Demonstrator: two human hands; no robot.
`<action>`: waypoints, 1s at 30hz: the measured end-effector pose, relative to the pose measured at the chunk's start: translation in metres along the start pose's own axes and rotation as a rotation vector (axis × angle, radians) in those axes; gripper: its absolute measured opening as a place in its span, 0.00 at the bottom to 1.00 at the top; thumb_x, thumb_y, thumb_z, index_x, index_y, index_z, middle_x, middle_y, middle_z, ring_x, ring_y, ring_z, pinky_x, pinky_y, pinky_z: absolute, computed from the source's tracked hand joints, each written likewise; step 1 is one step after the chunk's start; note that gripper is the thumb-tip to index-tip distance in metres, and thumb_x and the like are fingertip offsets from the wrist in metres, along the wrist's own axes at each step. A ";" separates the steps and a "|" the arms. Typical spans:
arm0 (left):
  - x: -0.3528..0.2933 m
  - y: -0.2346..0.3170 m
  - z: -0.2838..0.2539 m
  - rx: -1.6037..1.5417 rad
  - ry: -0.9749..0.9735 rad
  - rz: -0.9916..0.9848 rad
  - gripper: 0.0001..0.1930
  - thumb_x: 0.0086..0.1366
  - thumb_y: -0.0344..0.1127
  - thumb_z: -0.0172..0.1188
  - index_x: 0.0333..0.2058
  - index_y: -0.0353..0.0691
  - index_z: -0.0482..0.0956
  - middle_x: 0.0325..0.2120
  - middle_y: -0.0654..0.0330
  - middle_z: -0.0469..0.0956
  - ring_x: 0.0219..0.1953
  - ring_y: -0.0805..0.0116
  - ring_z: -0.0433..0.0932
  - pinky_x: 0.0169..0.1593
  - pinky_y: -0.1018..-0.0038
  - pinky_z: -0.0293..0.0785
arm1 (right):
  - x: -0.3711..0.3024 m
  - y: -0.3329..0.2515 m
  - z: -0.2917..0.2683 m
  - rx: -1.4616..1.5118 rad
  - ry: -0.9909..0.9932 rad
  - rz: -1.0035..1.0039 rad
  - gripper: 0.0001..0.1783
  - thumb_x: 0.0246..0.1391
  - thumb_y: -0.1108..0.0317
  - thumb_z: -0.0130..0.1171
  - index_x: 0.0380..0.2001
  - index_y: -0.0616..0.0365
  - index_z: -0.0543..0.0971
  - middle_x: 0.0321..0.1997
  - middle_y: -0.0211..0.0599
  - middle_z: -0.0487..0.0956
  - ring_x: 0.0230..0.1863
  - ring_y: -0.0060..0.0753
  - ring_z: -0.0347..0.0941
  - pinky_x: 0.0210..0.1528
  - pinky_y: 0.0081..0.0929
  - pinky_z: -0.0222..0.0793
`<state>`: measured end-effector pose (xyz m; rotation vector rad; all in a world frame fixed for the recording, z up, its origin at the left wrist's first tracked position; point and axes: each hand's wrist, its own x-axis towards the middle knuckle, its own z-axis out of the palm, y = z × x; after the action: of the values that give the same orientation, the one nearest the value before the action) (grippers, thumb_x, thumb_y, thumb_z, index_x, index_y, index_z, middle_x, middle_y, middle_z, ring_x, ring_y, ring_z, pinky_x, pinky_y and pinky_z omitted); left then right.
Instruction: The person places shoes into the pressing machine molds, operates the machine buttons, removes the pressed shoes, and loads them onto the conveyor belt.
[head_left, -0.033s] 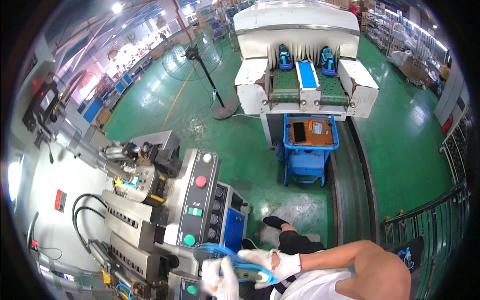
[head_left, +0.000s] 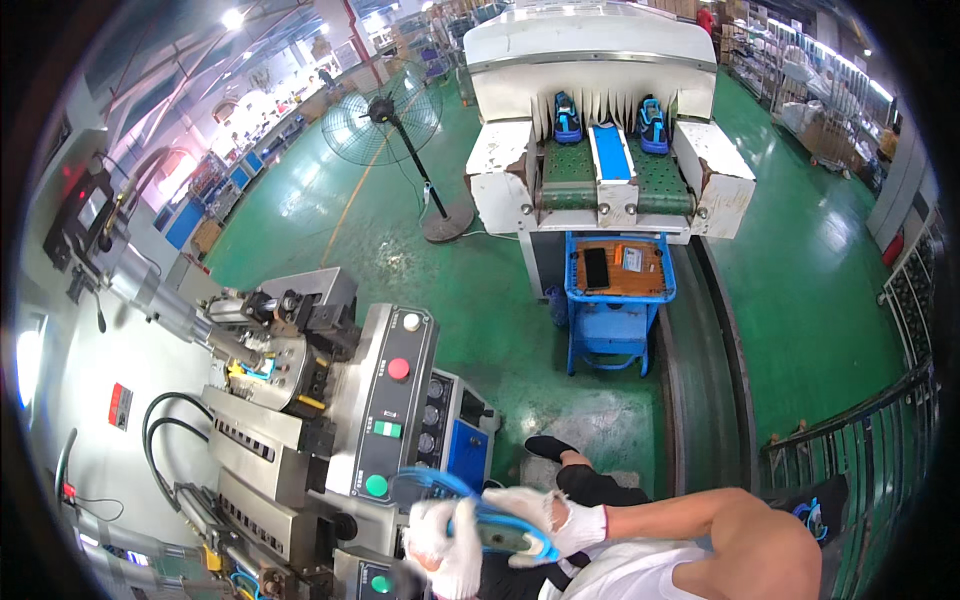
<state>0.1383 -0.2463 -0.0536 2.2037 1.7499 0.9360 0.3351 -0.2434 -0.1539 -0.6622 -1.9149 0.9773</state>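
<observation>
A blue shoe is held in front of me, beside the machine's control panel, its far end smeared by motion. Around its near side wraps my right hand, in a white glove with the fingertips bare. Against the shoe's left side is my left hand, gloved the same way, its fingers curled. A dark round knob, blurred, shows just below the left hand. The shoe's underside is partly hidden by both hands.
Left stands a metal machine with a button panel. Ahead, a white conveyor machine carries two blue-black shoes. A blue cart holds a phone. A standing fan is farther off; a dark rack is right.
The shoe's far end has swung up slightly over the panel's lower edge. My left hand has risen a little with it, and the whole view has shifted slightly.
</observation>
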 end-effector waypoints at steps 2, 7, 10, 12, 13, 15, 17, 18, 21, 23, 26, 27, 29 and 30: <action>0.064 0.037 0.028 -0.259 -0.068 0.220 0.30 0.53 0.25 0.72 0.57 0.38 0.76 0.54 0.45 0.74 0.43 0.51 0.81 0.48 0.58 0.79 | -0.009 0.013 -0.030 -0.038 0.209 -0.002 0.55 0.49 0.59 0.77 0.74 0.64 0.57 0.73 0.51 0.65 0.71 0.50 0.66 0.72 0.43 0.64; 0.128 0.124 0.055 -0.428 -0.058 0.649 0.35 0.49 0.28 0.79 0.56 0.34 0.74 0.56 0.43 0.73 0.48 0.45 0.81 0.51 0.57 0.80 | 0.031 0.041 -0.138 0.579 0.950 0.323 0.19 0.57 0.70 0.68 0.52 0.61 0.80 0.46 0.30 0.82 0.46 0.24 0.77 0.52 0.30 0.74; 0.114 0.103 0.082 -0.448 -0.103 0.644 0.35 0.49 0.32 0.81 0.56 0.36 0.76 0.55 0.41 0.77 0.53 0.43 0.81 0.53 0.57 0.80 | 0.097 0.059 -0.223 0.083 1.130 0.322 0.23 0.60 0.58 0.66 0.53 0.60 0.81 0.48 0.43 0.82 0.50 0.39 0.77 0.56 0.37 0.73; 0.087 0.071 0.099 -0.344 -0.190 0.429 0.31 0.52 0.33 0.80 0.54 0.36 0.78 0.54 0.45 0.79 0.52 0.48 0.82 0.52 0.61 0.82 | 0.155 0.086 -0.301 -0.216 0.949 0.659 0.32 0.62 0.47 0.64 0.60 0.59 0.79 0.58 0.57 0.81 0.57 0.53 0.77 0.61 0.41 0.71; 0.076 0.060 0.107 -0.275 -0.193 0.365 0.28 0.52 0.34 0.80 0.51 0.37 0.80 0.55 0.48 0.79 0.48 0.51 0.84 0.51 0.62 0.82 | 0.169 0.151 -0.350 -0.458 1.098 0.687 0.42 0.60 0.36 0.60 0.63 0.61 0.76 0.63 0.60 0.77 0.64 0.56 0.73 0.66 0.43 0.67; 0.045 0.017 0.119 -0.293 -0.296 0.084 0.25 0.57 0.39 0.77 0.50 0.36 0.80 0.50 0.48 0.81 0.49 0.49 0.84 0.49 0.61 0.83 | 0.216 0.206 -0.429 -0.684 1.317 0.771 0.48 0.53 0.26 0.56 0.60 0.58 0.80 0.65 0.58 0.77 0.68 0.54 0.71 0.69 0.42 0.66; 0.020 -0.001 0.104 -0.202 -0.183 -0.075 0.14 0.66 0.32 0.68 0.48 0.35 0.80 0.47 0.49 0.80 0.50 0.50 0.80 0.50 0.63 0.79 | 0.262 0.219 -0.477 -0.838 0.918 1.140 0.44 0.55 0.29 0.53 0.59 0.56 0.81 0.64 0.54 0.78 0.66 0.51 0.74 0.67 0.41 0.69; 0.003 -0.011 0.101 -0.192 -0.203 -0.186 0.19 0.65 0.32 0.68 0.53 0.36 0.78 0.51 0.48 0.78 0.53 0.49 0.79 0.54 0.63 0.79 | 0.280 0.231 -0.475 -0.866 1.007 1.095 0.45 0.56 0.29 0.52 0.58 0.60 0.81 0.63 0.56 0.79 0.65 0.52 0.76 0.66 0.44 0.70; -0.069 -0.041 0.096 -0.115 -0.157 -0.357 0.22 0.64 0.31 0.69 0.55 0.36 0.77 0.53 0.48 0.78 0.53 0.50 0.80 0.56 0.62 0.78 | 0.284 0.260 -0.489 -0.937 1.155 1.037 0.46 0.55 0.29 0.52 0.56 0.63 0.81 0.63 0.57 0.79 0.63 0.55 0.77 0.66 0.47 0.70; -0.105 -0.043 0.080 -0.140 -0.122 -0.564 0.21 0.64 0.32 0.69 0.55 0.36 0.77 0.53 0.49 0.78 0.50 0.52 0.81 0.58 0.60 0.77 | 0.271 0.254 -0.510 -0.950 1.025 1.115 0.43 0.57 0.29 0.50 0.57 0.57 0.81 0.63 0.50 0.79 0.65 0.52 0.76 0.68 0.49 0.67; -0.175 -0.044 0.059 -0.044 0.083 -0.808 0.21 0.66 0.30 0.67 0.57 0.38 0.77 0.46 0.49 0.81 0.44 0.58 0.82 0.54 0.62 0.78 | 0.290 0.247 -0.465 -1.035 0.885 1.035 0.46 0.55 0.28 0.54 0.60 0.60 0.79 0.63 0.55 0.78 0.66 0.56 0.74 0.69 0.50 0.66; -0.189 -0.052 0.056 0.043 0.099 -0.856 0.19 0.67 0.29 0.66 0.56 0.37 0.77 0.43 0.49 0.81 0.42 0.58 0.82 0.51 0.62 0.78 | 0.290 0.246 -0.456 -1.097 0.810 0.994 0.47 0.55 0.28 0.54 0.59 0.62 0.79 0.62 0.58 0.78 0.66 0.57 0.73 0.69 0.51 0.65; -0.279 -0.043 0.060 -0.347 0.379 -1.466 0.14 0.67 0.29 0.65 0.50 0.35 0.80 0.43 0.49 0.82 0.43 0.55 0.82 0.52 0.61 0.77 | 0.263 0.265 -0.359 -1.207 0.810 0.620 0.45 0.57 0.33 0.56 0.59 0.67 0.76 0.63 0.61 0.76 0.65 0.57 0.74 0.67 0.48 0.66; -0.314 -0.035 0.058 -0.286 0.468 -1.523 0.13 0.68 0.31 0.64 0.49 0.35 0.80 0.42 0.48 0.83 0.42 0.55 0.82 0.51 0.61 0.78 | 0.234 0.262 -0.297 -1.055 0.759 0.429 0.43 0.59 0.39 0.58 0.62 0.67 0.72 0.66 0.60 0.73 0.65 0.54 0.74 0.66 0.44 0.68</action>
<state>0.1078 -0.5125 -0.2302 0.0904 2.4215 1.0561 0.4982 0.1865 -0.1705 -1.7877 -1.4750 -0.1986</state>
